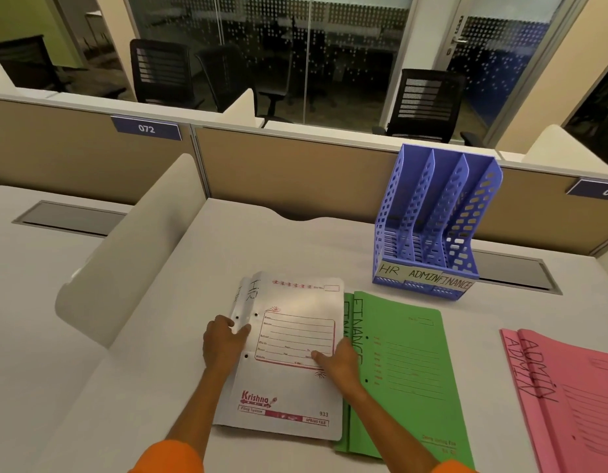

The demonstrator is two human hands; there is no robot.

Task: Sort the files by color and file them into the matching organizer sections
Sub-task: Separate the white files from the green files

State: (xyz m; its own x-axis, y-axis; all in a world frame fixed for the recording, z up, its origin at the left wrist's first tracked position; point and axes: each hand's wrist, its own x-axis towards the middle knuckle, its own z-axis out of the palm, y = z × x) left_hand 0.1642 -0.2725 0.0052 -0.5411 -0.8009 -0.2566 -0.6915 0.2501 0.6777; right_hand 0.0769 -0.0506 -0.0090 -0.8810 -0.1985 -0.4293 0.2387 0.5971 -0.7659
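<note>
Both my hands are on the white files (289, 356). My left hand (222, 343) sits at their left edge, fingers curled loosely round the spine side, thumb on top near the punch holes; it looks like a light hold, can't tell how firm. My right hand (336, 361) lies flat on the top cover near its right edge, fingers spread and pressing down, gripping nothing. Orange sleeves (169, 459) show at both wrists.

White files: a small stack, at least two, the lower one peeking out at the upper left with handwriting I read as "HR". The top cover has a red printed form and a "Krishna" logo at the bottom.

Everything else placed against the white files. Green files (401, 373) just beside them on the right, touching or slightly tucked under the white right edge; "FINANCE" handwritten down the spine side, two stacked. Pink files (568, 401) further right, well apart from the white ones, marked "ADMIN", running off the frame edge. Blue organizer (435, 220) beyond and to the right of the white files, upright on the desk (295, 244), three slots, front strip labelled HR, ADMIN, FINANCE left to right. Slots look empty of files. White curved divider (132, 250) to the left of the white files. Tan partition (289, 165) behind.
</note>
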